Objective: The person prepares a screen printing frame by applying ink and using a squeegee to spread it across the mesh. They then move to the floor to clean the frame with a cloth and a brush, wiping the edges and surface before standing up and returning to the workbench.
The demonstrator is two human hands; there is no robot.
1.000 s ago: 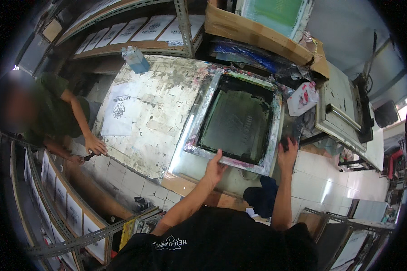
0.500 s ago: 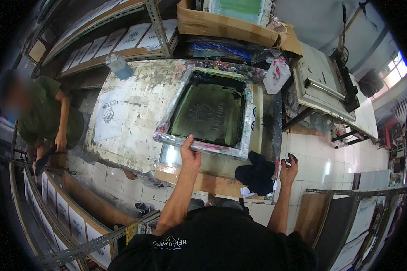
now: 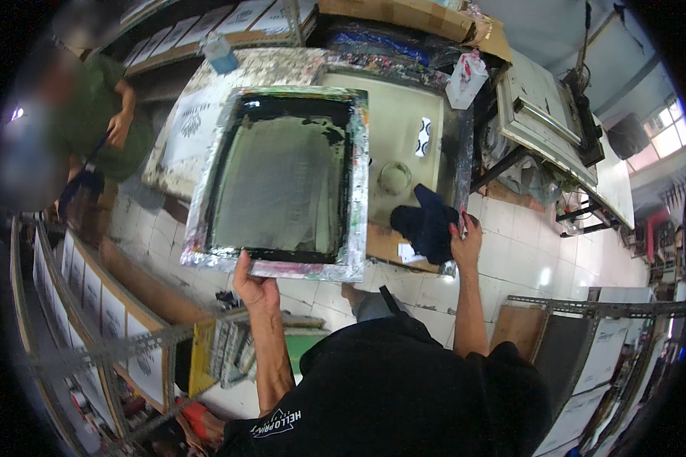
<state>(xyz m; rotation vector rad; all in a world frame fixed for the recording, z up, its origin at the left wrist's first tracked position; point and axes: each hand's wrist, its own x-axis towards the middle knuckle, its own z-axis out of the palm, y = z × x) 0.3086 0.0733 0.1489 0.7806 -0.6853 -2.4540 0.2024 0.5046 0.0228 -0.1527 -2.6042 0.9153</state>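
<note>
My left hand (image 3: 258, 291) is closed on the near edge of a screen printing frame (image 3: 351, 263), with the thumb on top. The frame is silvery, stained with paint, and has dark ink around its greenish mesh. It is raised and tilted over the left part of the table. My right hand (image 3: 466, 242) is at the right edge of a crumpled dark cloth (image 3: 425, 227), its thumb and forefinger apart. Whether the fingertips touch the cloth is hard to tell. A pale printing board (image 3: 408, 114) lies uncovered beside the frame, with a black-and-white patterned strip (image 3: 424, 137) on it.
A printed white sheet (image 3: 184, 126) and a bottle of blue liquid (image 3: 219, 53) are on the paint-flaked table (image 3: 282, 65). A stained white container (image 3: 466, 80) stands at the back right. On the left a co-worker in a green shirt (image 3: 103, 99) holds a dark cloth. Racks (image 3: 91, 305) stand at lower left.
My left hand has lifted the screen frame and carried it left, uncovering the board. My right hand has moved in to the dark cloth's edge. The view has shifted.
</note>
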